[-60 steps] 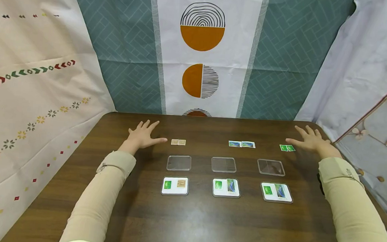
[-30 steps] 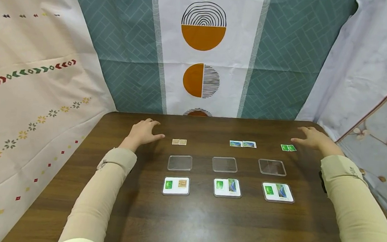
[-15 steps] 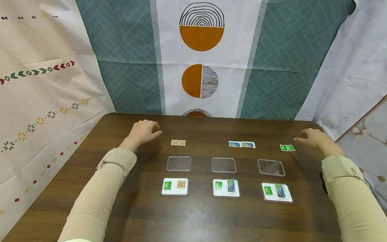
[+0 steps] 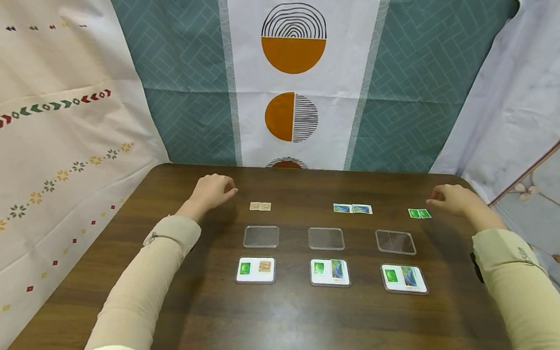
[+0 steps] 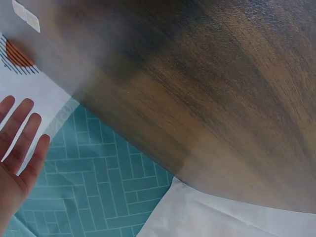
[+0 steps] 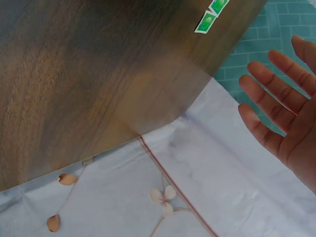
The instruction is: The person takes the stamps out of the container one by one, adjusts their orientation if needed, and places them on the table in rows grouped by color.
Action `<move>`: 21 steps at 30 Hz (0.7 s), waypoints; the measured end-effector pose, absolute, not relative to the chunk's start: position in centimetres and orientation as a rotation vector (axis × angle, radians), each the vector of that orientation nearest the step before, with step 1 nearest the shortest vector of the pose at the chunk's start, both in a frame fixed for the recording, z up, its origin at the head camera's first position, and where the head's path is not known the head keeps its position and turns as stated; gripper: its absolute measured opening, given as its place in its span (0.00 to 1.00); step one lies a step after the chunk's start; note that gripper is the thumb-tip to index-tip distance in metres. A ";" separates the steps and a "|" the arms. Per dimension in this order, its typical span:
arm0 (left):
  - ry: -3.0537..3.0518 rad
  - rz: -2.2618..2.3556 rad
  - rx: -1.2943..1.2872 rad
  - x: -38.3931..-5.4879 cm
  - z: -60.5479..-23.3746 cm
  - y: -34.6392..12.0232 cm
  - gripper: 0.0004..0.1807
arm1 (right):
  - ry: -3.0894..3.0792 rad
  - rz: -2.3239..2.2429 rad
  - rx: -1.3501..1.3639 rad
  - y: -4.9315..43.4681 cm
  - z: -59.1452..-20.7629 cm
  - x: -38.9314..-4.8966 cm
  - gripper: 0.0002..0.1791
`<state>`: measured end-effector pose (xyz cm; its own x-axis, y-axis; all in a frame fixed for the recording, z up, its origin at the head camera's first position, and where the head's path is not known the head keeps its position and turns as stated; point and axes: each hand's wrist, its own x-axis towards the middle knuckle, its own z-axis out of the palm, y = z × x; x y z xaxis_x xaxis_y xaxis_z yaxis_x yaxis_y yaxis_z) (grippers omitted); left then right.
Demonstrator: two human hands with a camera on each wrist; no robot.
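Observation:
My left hand (image 4: 214, 190) hovers above the far left of the table, holding nothing. Its fingers bend loosely in the head view and look extended in the left wrist view. Nearest to it lies a pair of brown stamps (image 4: 260, 206). At the far right my right hand (image 4: 454, 201) is also bare, its fingers (image 6: 269, 101) relaxed and spread in the right wrist view. Just left of it are two green stamps (image 4: 420, 213). Two blue landscape stamps (image 4: 353, 208) lie between these pairs. Neither hand touches a stamp.
Three clear plastic covers (image 4: 326, 238) form a row in mid-table. Nearer stand three white-backed cases, a left one (image 4: 255, 266), a middle one (image 4: 326, 279) and a right one (image 4: 401, 286), each bearing stamps. Behind the wooden table (image 4: 298, 328) hangs a patterned curtain (image 4: 412, 97).
Both hands, spread wide two seconds ago, have drawn their fingers in to a loose bend while staying in nearly the same places. The stamps, covers and cases have not moved.

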<state>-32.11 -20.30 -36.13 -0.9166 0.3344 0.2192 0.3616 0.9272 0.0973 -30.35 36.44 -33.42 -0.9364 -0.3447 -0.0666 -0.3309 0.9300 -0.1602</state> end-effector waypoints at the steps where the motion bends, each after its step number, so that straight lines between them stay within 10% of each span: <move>1: -2.886 -0.200 -0.529 -32.0 -36.2 -20.3 0.13 | 2.995 -0.231 -0.534 36.3 -33.4 -30.3 0.13; 21: -2.808 -0.189 -0.689 -29.3 -36.9 -19.8 0.11 | 3.003 -0.244 -0.612 34.9 -33.9 -28.7 0.09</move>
<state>-29.27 -19.85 -36.95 -0.8590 0.4384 0.2644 0.4699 0.8801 0.0674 -28.70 34.92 -33.86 -0.9185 -0.3939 -0.0338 -0.3832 0.9082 -0.1683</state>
